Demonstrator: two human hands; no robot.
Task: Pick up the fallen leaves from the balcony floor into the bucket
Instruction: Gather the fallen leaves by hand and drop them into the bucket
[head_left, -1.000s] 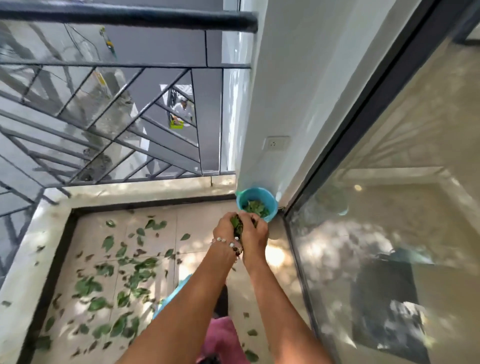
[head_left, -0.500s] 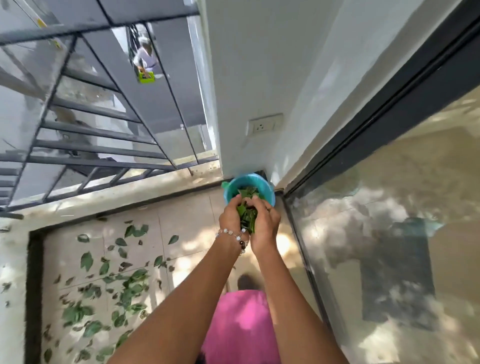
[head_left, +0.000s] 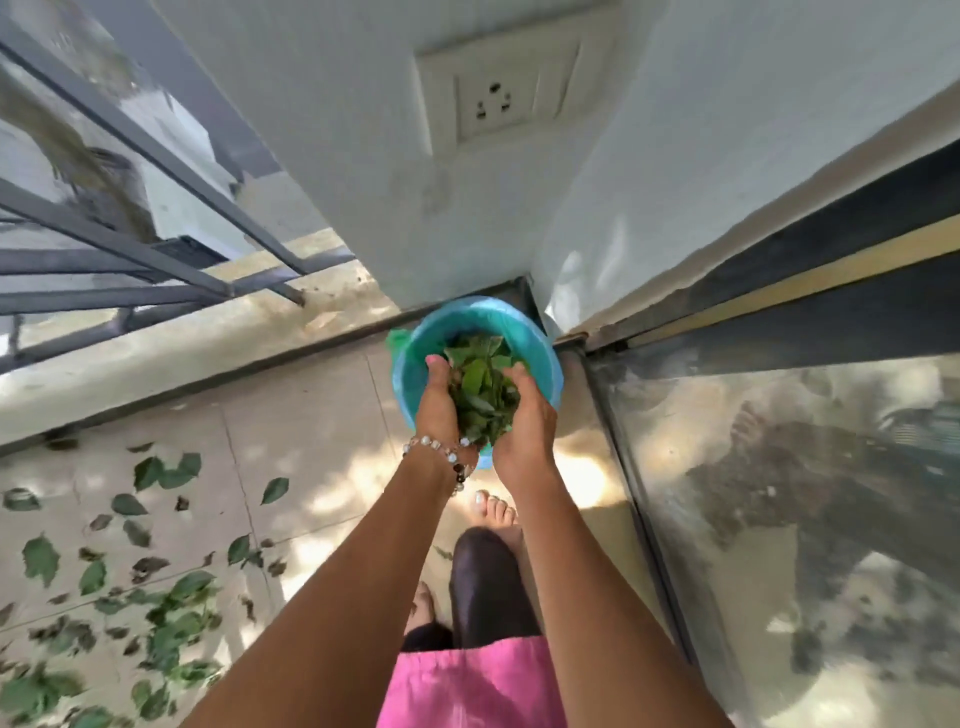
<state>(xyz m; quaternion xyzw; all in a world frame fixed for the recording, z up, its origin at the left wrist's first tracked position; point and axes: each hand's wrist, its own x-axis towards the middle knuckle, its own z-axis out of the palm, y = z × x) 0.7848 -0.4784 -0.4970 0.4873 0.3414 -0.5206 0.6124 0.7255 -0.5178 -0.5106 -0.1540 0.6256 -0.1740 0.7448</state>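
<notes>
Both hands press a clump of green leaves (head_left: 480, 397) between cupped palms, the left hand (head_left: 439, 402) wearing a beaded bracelet (head_left: 441, 452) and the right hand (head_left: 527, 415) facing it, directly over a blue bucket (head_left: 540, 358) standing just beyond the fingertips in the balcony corner. More fallen leaves (head_left: 156, 613) lie scattered on the tiled floor (head_left: 311, 415) well left of the left forearm.

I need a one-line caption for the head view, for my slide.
Both hands, left hand and right hand, hold a bunch of leaves over the blue bucket.
</notes>
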